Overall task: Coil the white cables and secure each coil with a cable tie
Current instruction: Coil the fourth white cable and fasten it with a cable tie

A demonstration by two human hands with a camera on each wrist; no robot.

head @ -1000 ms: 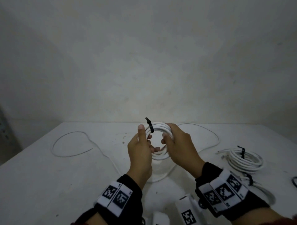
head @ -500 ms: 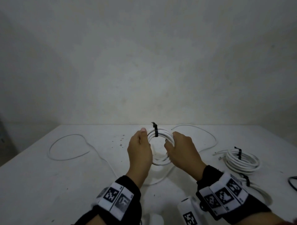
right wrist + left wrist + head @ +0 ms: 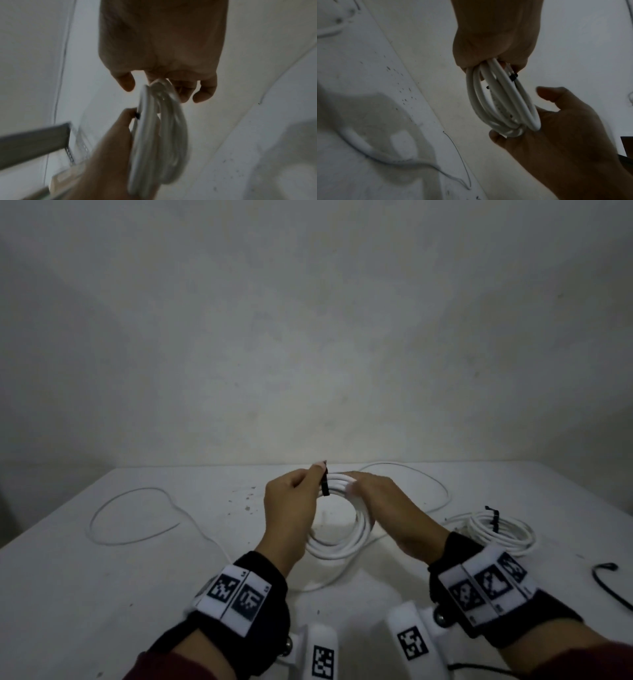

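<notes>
I hold a coil of white cable [image 3: 342, 544] above the table between both hands. A black cable tie [image 3: 324, 487] wraps the coil's far side. My left hand [image 3: 317, 474] pinches the tie's tail between thumb and forefinger. My right hand [image 3: 356, 486] curls its fingers round the coil's right side. The left wrist view shows the coil [image 3: 501, 101] edge on, with the tie [image 3: 513, 77] just below my left hand [image 3: 494, 63] and my right hand [image 3: 513, 133] cradling the other end. In the blurred right wrist view my right hand [image 3: 159, 86] hooks the coil [image 3: 159, 135].
A second coil [image 3: 496, 530], bound with a black tie [image 3: 493, 513], lies on the table [image 3: 85, 594] to the right. A loose white cable [image 3: 137, 515] loops at the left and another [image 3: 428, 484] runs behind my hands. A black tie [image 3: 606, 580] lies at the right edge.
The coil has tipped flatter and further from me. My left fingers have gone from beside the coil to the tie and now pinch its tail. My right hand has slid toward the tie.
</notes>
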